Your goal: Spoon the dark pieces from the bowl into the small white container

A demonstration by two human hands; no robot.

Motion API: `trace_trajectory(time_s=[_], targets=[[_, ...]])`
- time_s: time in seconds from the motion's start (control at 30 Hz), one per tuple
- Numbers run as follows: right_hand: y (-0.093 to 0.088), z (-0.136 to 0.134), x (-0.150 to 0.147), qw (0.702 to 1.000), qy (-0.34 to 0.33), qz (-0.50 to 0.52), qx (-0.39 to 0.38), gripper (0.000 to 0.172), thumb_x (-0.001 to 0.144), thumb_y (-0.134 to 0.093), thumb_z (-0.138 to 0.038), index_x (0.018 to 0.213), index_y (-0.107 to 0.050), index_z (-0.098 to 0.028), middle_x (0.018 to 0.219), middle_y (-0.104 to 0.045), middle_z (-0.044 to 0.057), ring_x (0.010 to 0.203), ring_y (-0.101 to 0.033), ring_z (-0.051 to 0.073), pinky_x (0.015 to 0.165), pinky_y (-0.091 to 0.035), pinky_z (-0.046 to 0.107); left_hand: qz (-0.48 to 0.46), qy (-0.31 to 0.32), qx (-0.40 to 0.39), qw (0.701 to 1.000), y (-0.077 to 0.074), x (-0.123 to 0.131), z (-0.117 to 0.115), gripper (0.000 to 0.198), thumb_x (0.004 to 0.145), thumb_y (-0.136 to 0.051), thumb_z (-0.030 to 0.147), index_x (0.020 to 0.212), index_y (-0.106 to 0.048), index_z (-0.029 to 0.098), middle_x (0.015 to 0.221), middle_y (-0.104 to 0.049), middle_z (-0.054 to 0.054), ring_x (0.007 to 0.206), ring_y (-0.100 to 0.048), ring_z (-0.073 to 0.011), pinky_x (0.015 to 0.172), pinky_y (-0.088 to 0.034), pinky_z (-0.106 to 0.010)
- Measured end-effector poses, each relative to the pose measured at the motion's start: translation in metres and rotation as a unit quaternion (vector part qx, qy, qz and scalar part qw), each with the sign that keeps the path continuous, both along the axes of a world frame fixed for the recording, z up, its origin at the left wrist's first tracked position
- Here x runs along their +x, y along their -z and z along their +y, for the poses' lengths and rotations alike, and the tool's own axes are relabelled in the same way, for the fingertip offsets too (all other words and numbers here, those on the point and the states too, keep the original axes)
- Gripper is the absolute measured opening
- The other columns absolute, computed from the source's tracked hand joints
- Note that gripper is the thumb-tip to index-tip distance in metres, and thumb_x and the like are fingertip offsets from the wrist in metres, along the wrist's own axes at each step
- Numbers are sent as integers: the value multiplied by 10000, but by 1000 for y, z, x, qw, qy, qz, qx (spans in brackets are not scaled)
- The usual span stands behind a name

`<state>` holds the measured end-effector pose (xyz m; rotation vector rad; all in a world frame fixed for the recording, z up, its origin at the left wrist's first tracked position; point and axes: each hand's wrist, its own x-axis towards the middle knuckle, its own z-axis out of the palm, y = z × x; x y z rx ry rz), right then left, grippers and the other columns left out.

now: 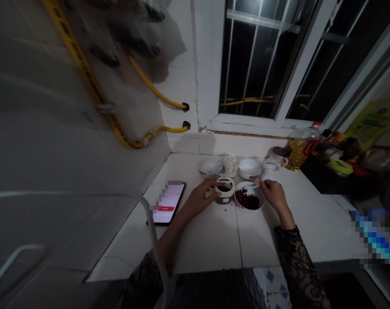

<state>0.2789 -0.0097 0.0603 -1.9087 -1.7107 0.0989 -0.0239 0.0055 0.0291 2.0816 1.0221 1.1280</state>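
A small clear jar with a raised white lid and dark contents stands on the white tiled counter. Around its left side my left hand is closed, thumb in front and fingers at the lid. Just right of the jar sits a white bowl holding dark reddish-brown bits. My right hand pinches the handle of a pale spoon, which reaches over the bowl; its tip is hard to make out. A few dark crumbs lie on the tiles below the jar.
Behind stand a glass-like bowl, a lidded jar, a white bowl and another clear jar. An oil bottle and a black rack are at right. A lit phone lies left, near the wall.
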Motion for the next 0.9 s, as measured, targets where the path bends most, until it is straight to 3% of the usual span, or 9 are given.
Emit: trace_trajectory(time_s=[0.3, 0.9], targets=[[-3, 0, 5, 985, -37, 170, 11, 494, 758, -487, -620, 543, -599, -189, 456, -505, 12, 496, -436, 140, 515, -306, 275, -4, 2, -11, 1000, -2, 0, -1, 234, 867, -623, 385, 1044, -627, 232, 1358, -629, -100, 1182, -646, -263, 871, -586, -397], [-3, 0, 1, 968, -49, 246, -18, 568, 673, -536, -745, 519, -535, -198, 481, -433, -14, 506, -365, 118, 500, -281, 266, -3, -1, -8, 1000, -2, 0, -1, 252, 871, -615, 420, 1040, -629, 234, 1354, -634, -96, 1165, -648, -263, 870, -580, -398]])
